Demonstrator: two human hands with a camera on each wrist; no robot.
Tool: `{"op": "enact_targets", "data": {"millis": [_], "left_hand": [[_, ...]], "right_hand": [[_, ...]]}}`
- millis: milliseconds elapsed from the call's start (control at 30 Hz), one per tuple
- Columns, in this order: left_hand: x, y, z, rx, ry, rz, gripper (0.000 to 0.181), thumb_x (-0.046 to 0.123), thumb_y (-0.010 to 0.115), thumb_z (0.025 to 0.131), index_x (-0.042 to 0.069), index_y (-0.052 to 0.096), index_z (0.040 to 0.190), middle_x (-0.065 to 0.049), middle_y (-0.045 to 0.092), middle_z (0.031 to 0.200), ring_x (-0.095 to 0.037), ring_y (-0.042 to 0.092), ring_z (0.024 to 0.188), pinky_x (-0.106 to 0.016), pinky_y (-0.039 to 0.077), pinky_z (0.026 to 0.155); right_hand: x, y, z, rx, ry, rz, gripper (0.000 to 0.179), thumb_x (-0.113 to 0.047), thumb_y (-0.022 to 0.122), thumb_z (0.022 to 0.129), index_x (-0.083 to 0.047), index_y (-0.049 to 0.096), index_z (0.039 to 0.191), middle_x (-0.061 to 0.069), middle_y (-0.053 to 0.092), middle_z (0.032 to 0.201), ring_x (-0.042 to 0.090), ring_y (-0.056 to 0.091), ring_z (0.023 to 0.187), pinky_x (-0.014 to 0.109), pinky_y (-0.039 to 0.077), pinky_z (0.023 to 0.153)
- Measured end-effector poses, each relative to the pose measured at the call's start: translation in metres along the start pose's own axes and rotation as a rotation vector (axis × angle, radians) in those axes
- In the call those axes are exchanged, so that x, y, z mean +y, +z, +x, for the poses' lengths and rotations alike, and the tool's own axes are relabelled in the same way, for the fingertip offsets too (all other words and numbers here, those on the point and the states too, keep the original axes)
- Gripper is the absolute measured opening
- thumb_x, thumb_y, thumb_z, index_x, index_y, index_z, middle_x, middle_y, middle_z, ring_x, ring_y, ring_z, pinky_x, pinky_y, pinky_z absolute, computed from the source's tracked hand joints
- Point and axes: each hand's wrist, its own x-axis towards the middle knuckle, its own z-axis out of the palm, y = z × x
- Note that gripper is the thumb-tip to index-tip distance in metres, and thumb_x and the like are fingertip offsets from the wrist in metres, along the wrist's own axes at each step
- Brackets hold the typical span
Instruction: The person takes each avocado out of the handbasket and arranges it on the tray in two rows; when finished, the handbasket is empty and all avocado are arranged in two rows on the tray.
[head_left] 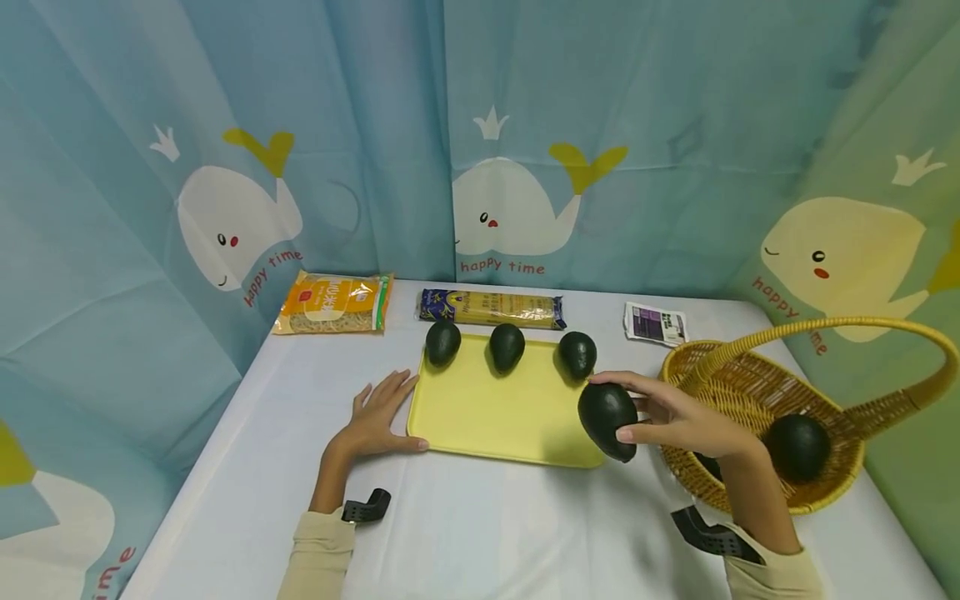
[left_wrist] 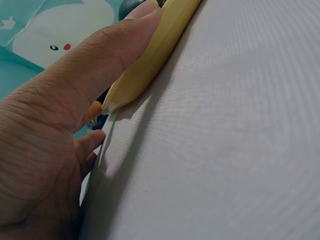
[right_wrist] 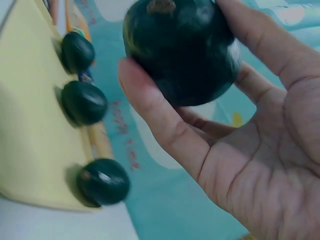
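Note:
A dark green avocado [head_left: 606, 421] is pinched between the thumb and fingers of my right hand [head_left: 678, 421], above the tray's near right corner. In the right wrist view the held avocado [right_wrist: 182, 55] shows its brown stem scar. On the yellow tray [head_left: 487, 417], three avocados stand along the far edge: a left one [head_left: 442, 342], a middle one [head_left: 507, 347] and a right one [head_left: 577, 355]. My left hand [head_left: 378, 421] rests at the tray's left side, fingers spread, its thumb touching the near left corner.
At right stands a wicker basket [head_left: 675, 367] with a tall handle, holding an avocado [head_left: 797, 448] and another dark one partly hidden by my right arm. Behind the tray lie an orange bag [head_left: 333, 304], a yellow noodle pack [head_left: 491, 308] and a small white-purple packet [head_left: 655, 323].

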Motion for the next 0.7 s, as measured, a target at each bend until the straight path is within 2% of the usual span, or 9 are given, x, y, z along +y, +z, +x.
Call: {"op": "enact_targets", "data": {"millis": [100, 300, 400, 633, 700], "left_hand": [[-0.001, 0.001, 0.000, 0.001, 0.003, -0.004, 0.115, 0.062, 0.078, 0.067, 0.016, 0.023, 0.157, -0.010, 0.018, 0.164, -0.034, 0.012, 0.152, -0.063, 0.002, 0.117], [-0.001, 0.003, 0.000, 0.003, 0.001, -0.007, 0.114, 0.063, 0.078, 0.067, 0.018, 0.024, 0.157, -0.009, 0.018, 0.164, -0.033, 0.012, 0.152, -0.063, 0.002, 0.117], [0.000, 0.003, 0.000, 0.000, -0.001, -0.016, 0.114, 0.063, 0.078, 0.067, 0.018, 0.024, 0.157, -0.009, 0.018, 0.164, -0.033, 0.012, 0.152, -0.063, 0.002, 0.117], [-0.002, 0.002, 0.000, 0.011, 0.008, -0.008, 0.114, 0.062, 0.078, 0.067, 0.017, 0.024, 0.157, -0.009, 0.019, 0.164, -0.033, 0.012, 0.152, -0.063, 0.002, 0.117], [-0.002, 0.002, 0.000, 0.013, 0.010, -0.006, 0.114, 0.062, 0.078, 0.067, 0.017, 0.024, 0.157, -0.009, 0.019, 0.164, -0.033, 0.012, 0.152, -0.063, 0.002, 0.117]], "right_hand": [[0.008, 0.007, 0.012, -0.003, 0.026, 0.056, 0.066, 0.007, 0.058, 0.092, -0.001, 0.029, 0.150, 0.008, 0.044, 0.144, 0.017, 0.063, 0.111, 0.037, 0.059, 0.078], [0.020, 0.021, 0.034, 0.024, 0.039, 0.057, 0.064, 0.001, 0.062, 0.092, -0.005, 0.034, 0.150, 0.026, 0.031, 0.152, 0.010, 0.055, 0.122, 0.035, 0.057, 0.083], [0.025, 0.030, 0.044, 0.043, 0.072, 0.066, 0.063, -0.003, 0.064, 0.092, -0.006, 0.036, 0.149, 0.025, 0.031, 0.153, 0.011, 0.053, 0.122, 0.035, 0.057, 0.084], [0.035, 0.050, 0.064, 0.135, 0.222, 0.128, 0.066, -0.014, 0.069, 0.091, -0.014, 0.039, 0.149, 0.013, 0.032, 0.155, 0.037, 0.036, 0.132, 0.043, 0.056, 0.077], [0.038, 0.055, 0.069, 0.156, 0.245, 0.147, 0.065, -0.016, 0.071, 0.090, -0.017, 0.041, 0.148, 0.013, 0.034, 0.154, 0.038, 0.040, 0.128, 0.044, 0.056, 0.075]]}}
